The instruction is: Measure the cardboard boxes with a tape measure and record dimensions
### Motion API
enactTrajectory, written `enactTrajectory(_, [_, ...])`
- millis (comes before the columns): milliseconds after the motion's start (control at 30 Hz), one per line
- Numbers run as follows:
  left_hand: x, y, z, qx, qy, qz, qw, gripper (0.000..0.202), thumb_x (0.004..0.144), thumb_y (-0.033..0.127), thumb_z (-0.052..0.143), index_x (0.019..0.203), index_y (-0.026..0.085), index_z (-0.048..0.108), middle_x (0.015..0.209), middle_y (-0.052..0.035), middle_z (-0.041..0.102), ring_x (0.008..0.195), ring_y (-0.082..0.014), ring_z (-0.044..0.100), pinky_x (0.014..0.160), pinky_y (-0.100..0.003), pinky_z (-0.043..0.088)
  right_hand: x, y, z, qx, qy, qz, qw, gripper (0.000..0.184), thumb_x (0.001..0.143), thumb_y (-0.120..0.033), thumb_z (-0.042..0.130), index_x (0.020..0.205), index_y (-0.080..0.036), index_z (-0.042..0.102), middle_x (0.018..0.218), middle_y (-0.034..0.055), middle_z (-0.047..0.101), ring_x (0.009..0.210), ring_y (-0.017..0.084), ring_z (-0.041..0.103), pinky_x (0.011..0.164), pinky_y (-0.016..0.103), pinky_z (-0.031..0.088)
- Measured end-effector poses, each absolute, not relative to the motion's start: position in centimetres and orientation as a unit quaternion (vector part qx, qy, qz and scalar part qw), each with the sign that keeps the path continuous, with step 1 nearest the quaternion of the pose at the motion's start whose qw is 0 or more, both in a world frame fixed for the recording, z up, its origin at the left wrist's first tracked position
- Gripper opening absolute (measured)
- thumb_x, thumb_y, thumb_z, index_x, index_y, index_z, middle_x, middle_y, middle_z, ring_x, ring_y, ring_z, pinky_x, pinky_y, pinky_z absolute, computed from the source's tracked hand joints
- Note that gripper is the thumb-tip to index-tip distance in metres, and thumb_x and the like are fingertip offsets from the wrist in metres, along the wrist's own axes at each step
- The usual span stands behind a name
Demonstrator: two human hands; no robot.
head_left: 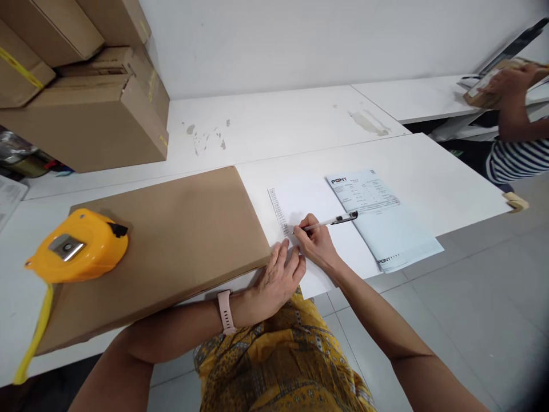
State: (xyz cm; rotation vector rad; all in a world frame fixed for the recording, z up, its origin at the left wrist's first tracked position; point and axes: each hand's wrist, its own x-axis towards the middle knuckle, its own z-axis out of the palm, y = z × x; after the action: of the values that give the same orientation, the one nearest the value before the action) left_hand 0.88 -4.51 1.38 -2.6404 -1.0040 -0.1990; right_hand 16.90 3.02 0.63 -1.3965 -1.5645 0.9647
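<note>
My right hand (316, 243) is closed round a white pen (331, 221) with a black clip, its tip touching a white sheet (315, 203) with a printed column along its left edge. My left hand (278, 280), a pink watch on its wrist, lies with fingers flat and stretched on the sheet's lower left corner, beside the near right corner of a flat brown cardboard box (180, 240). A printed form (381, 217) marked in bold lies right of the sheet, partly overlapping it.
A yellow tape measure (79, 246) sits on the flat box, its yellow tape hanging over the white table (450, 177) edge at left. Stacked cardboard boxes (94, 103) stand at the back left. At far right another person in a striped top handles a package (493, 86).
</note>
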Motion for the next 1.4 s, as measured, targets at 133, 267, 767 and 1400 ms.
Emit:
enactTrajectory(133, [0.91, -4.51, 1.29, -0.919, -0.353, -0.068, 0.159, 0.044, 0.097, 0.02, 0.047, 0.136, 0.006, 0.06, 0.137, -0.0181, 0.064, 0.133, -0.0385, 0.057, 0.115, -0.051, 0.04, 16.9, 3.08, 0.64, -0.552, -0.635, 0.379, 0.385, 0.021, 0.09, -0.036, 0.056, 0.076, -0.025, 0.045, 0.054, -0.0073, 0.042, 0.048, 0.012, 0.042, 0.049, 0.027, 0.033])
enactTrajectory(267, [0.95, -4.5, 1.07, -0.919, -0.354, -0.073, 0.157, 0.043, 0.097, 0.02, 0.048, 0.136, 0.005, 0.06, 0.136, -0.0194, 0.064, 0.132, -0.0375, 0.057, 0.115, -0.052, 0.039, 16.87, 3.15, 0.52, -0.55, -0.64, 0.38, 0.379, 0.019, 0.09, -0.036, 0.056, 0.077, -0.025, 0.045, 0.053, -0.0078, 0.042, 0.047, 0.012, 0.042, 0.049, 0.027, 0.033])
enactTrajectory(767, [0.85, -4.54, 1.41, -0.921, -0.352, -0.072, 0.149, 0.043, 0.096, 0.019, 0.048, 0.136, 0.006, 0.059, 0.135, -0.0187, 0.064, 0.132, -0.0373, 0.057, 0.114, -0.053, 0.04, 16.77, 3.14, 0.39, -0.558, -0.635, 0.386, 0.369, 0.021, 0.089, -0.035, 0.057, 0.076, -0.026, 0.043, 0.051, -0.008, 0.043, 0.044, 0.013, 0.046, 0.048, 0.027, 0.035])
enactTrajectory(1400, [0.87, -4.44, 1.58, -0.922, -0.351, -0.064, 0.152, 0.044, 0.097, 0.019, 0.047, 0.136, 0.005, 0.059, 0.135, -0.0191, 0.065, 0.132, -0.0378, 0.057, 0.114, -0.052, 0.041, 16.73, 3.09, 0.75, -0.562, -0.639, 0.374, 0.369, 0.019, 0.087, -0.032, 0.057, 0.075, -0.025, 0.044, 0.051, -0.0077, 0.044, 0.045, 0.012, 0.043, 0.048, 0.027, 0.034])
